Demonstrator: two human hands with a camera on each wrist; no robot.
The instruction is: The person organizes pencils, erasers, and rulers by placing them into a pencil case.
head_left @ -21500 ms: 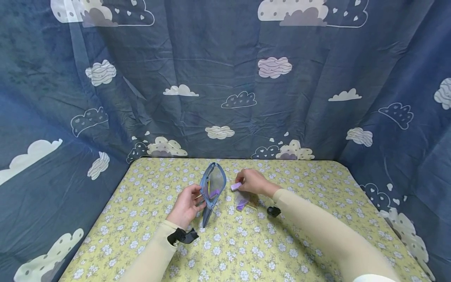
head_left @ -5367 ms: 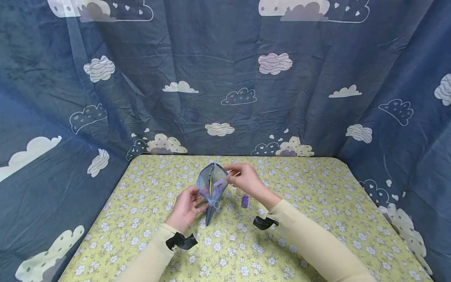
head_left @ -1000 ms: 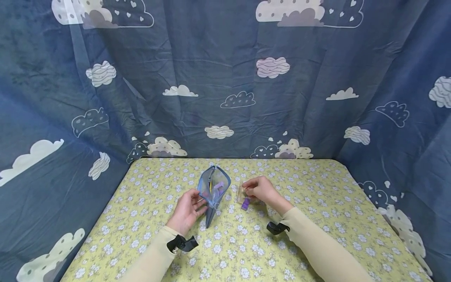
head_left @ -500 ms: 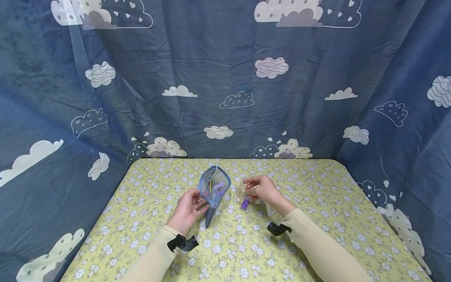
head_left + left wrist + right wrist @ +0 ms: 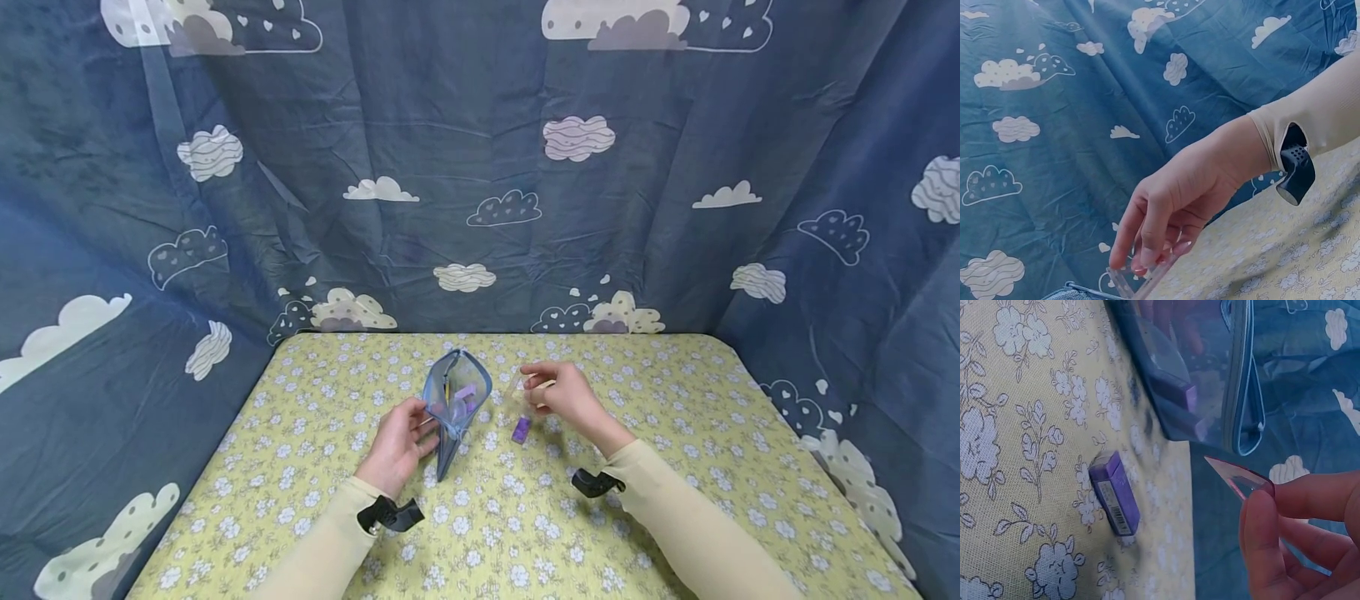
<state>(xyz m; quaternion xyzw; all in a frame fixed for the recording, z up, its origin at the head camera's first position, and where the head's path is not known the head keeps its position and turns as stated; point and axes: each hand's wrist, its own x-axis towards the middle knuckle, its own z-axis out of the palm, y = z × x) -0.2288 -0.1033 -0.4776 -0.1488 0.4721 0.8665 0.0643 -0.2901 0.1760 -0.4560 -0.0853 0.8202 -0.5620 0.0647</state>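
Observation:
My left hand holds a translucent blue zip pencil case upright by its left side, mouth open. A yellow pencil and purple pieces show inside; in the right wrist view, a clear curved piece shows through its wall. To the right, my right hand pinches a clear set square between thumb and fingers, just above the table and apart from the case. Below that hand lies a small purple block with a barcode label.
A yellow floral cloth covers the table. A dark blue curtain with clouds hangs behind the table's back edge and along both sides.
Earlier, my right hand held a pale purple piece, then was at the case's mouth. Over the last second it has lifted the set square off the table. The left hand stays on the case.

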